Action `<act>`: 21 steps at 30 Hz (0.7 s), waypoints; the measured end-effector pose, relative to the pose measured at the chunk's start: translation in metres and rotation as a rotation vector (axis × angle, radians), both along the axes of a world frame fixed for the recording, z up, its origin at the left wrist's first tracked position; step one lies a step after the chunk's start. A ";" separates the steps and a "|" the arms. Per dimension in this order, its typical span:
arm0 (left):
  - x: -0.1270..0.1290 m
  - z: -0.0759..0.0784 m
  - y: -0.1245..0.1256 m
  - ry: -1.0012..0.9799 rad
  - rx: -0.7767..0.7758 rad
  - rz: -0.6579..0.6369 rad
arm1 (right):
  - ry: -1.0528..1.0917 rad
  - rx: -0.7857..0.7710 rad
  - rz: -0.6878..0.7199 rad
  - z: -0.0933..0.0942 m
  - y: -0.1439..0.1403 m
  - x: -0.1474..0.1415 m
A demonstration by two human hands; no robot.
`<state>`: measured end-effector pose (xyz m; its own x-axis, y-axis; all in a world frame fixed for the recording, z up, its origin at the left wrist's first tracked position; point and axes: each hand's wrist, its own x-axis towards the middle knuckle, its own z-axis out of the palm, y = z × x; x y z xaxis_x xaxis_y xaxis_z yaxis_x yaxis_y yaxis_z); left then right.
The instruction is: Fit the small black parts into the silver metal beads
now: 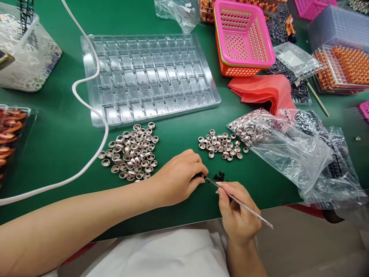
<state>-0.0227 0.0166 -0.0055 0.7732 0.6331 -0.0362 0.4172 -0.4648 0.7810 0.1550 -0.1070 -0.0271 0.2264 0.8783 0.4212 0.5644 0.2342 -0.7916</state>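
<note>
My left hand [178, 177] pinches a small silvery metal cap [204, 177] between thumb and fingers, just above the green mat. In my right hand [236, 215] is a thin metal pick [245, 206], whose tip touches that cap. A little cluster of tiny black parts [219, 176] lies right beside the tip. A big pile of silvery caps [131, 152] sits to the left of my left hand. A smaller pile of caps [221, 145] lies beyond my hands.
A clear compartment tray [150, 77] lies at the back, with a white cable [86, 104] curving across its left side. Pink baskets [243, 36], red cloth [262, 90], clear bags of parts [291, 150] and orange parts in a box [346, 67] fill the right. Containers stand at left.
</note>
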 end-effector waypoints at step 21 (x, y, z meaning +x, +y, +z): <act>-0.002 0.006 -0.001 0.113 0.118 -0.074 | 0.210 0.033 -0.212 -0.001 0.001 -0.005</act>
<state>-0.0245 0.0156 0.0006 0.8129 0.5799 -0.0541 0.4604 -0.5828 0.6696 0.1500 -0.1065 -0.0282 0.4880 0.7889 0.3733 0.4284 0.1561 -0.8900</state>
